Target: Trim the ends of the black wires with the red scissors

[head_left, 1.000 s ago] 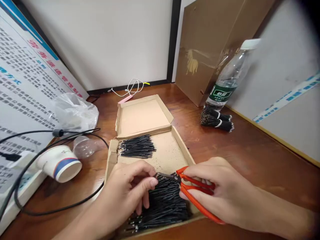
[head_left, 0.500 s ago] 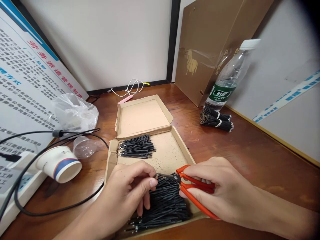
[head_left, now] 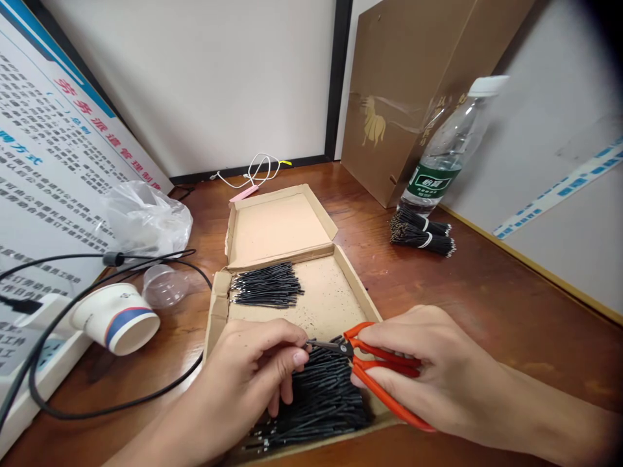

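My right hand grips a pair of scissors with red handles, its fingers through and around the loops. The dark blades point left and reach the fingertips of my left hand. Thumb and forefinger of that hand are pinched on a short black wire, of which only a small end shows. Below both hands, a large heap of black wires with bare silvery ends fills the near part of an open cardboard box. A smaller, neater pile of wires lies at the box's far left.
Two banded wire bundles lie by a water bottle at right, before a brown carton. On the left are a tipped paper cup, a clear plastic cup, a plastic bag, a black cable and a power strip.
The scissors and my right hand have shifted very slightly to the right. My left fingertips have barely moved, and a little more of the dark wire end shows at them.
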Motion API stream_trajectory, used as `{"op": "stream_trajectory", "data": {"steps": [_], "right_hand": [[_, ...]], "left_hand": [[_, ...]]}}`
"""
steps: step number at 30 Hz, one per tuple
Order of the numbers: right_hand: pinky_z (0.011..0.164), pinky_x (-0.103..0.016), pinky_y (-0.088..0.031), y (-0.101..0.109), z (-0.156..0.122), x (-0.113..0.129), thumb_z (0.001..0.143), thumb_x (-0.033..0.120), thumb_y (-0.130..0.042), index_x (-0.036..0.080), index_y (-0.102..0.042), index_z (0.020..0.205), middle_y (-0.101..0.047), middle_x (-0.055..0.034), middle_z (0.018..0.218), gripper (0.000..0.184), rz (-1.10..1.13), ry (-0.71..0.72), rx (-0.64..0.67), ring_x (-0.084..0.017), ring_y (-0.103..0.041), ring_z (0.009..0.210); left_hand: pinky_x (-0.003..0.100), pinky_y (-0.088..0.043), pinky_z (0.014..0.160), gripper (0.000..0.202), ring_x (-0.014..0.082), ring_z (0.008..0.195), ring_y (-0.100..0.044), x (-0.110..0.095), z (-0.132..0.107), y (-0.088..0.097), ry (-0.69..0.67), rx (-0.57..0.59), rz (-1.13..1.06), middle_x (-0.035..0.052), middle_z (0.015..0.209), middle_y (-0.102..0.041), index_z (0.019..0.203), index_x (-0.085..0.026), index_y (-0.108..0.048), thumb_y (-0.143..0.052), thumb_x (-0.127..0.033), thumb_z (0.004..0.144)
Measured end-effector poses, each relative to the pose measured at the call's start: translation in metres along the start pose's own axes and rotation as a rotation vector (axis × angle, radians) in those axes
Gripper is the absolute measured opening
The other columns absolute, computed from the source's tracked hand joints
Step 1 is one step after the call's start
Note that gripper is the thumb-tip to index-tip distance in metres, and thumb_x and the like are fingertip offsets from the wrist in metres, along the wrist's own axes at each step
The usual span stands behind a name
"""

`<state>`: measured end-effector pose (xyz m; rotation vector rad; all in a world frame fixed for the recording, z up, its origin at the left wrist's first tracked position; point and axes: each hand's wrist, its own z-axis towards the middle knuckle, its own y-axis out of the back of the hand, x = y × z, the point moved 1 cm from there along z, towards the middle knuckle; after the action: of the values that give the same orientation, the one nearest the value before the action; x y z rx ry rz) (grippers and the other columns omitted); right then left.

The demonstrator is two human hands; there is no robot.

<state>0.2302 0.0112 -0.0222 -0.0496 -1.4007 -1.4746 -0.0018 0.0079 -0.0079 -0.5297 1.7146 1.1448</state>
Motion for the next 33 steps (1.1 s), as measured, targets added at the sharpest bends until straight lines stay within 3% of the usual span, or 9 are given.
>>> {"op": "stream_trajectory", "data": {"steps": [9, 19, 29, 33], "right_hand": [[0.048, -0.022, -0.026, 0.0012, -0.0015, 0.0011, 0.084, 0.016, -0.060, 0.019, -0.051, 0.069, -0.036, 0.0083, 0.056, 0.018, -0.059, -0.026, -0.015, -0.008, -0.025, 0.050], [0.047, -0.024, -0.022, 0.0031, 0.0007, 0.0025, 0.084, 0.014, -0.057, 0.021, -0.033, 0.062, -0.026, 0.0083, 0.056, 0.033, -0.034, 0.012, 0.012, -0.009, -0.019, 0.050], [0.048, -0.023, -0.024, 0.0030, 0.0011, 0.0034, 0.084, 0.015, -0.058, 0.020, -0.043, 0.065, -0.032, 0.0083, 0.056, 0.025, -0.042, -0.011, -0.007, -0.009, -0.024, 0.050], [0.048, -0.024, -0.023, 0.0027, -0.0004, 0.0027, 0.085, 0.015, -0.057, 0.021, -0.037, 0.063, -0.028, 0.0083, 0.056, 0.030, -0.026, 0.002, 0.024, -0.009, -0.021, 0.050]], "left_hand": [[0.016, -0.045, 0.038, 0.020, 0.0092, 0.038, -0.055, -0.0025, -0.0014, 0.0012, 0.016, 0.002, 0.001, -0.0026, 0.054, -0.060, 0.084, -0.017, -0.062, -0.048, -0.025, 0.096], [0.016, -0.045, 0.041, 0.021, 0.0091, 0.041, -0.055, -0.0023, -0.0009, 0.0026, -0.022, -0.001, 0.094, -0.0030, 0.055, -0.060, 0.087, -0.018, -0.065, -0.048, -0.025, 0.098], [0.017, -0.044, 0.044, 0.023, 0.0092, 0.044, -0.055, -0.0053, 0.0002, 0.0037, -0.048, -0.016, 0.126, -0.0035, 0.056, -0.059, 0.084, -0.018, -0.066, -0.049, -0.023, 0.097], [0.017, -0.043, 0.043, 0.023, 0.0090, 0.044, -0.054, -0.0064, 0.0014, 0.0038, -0.058, -0.018, 0.150, -0.0030, 0.058, -0.059, 0.083, -0.018, -0.066, -0.049, -0.022, 0.097]]}}
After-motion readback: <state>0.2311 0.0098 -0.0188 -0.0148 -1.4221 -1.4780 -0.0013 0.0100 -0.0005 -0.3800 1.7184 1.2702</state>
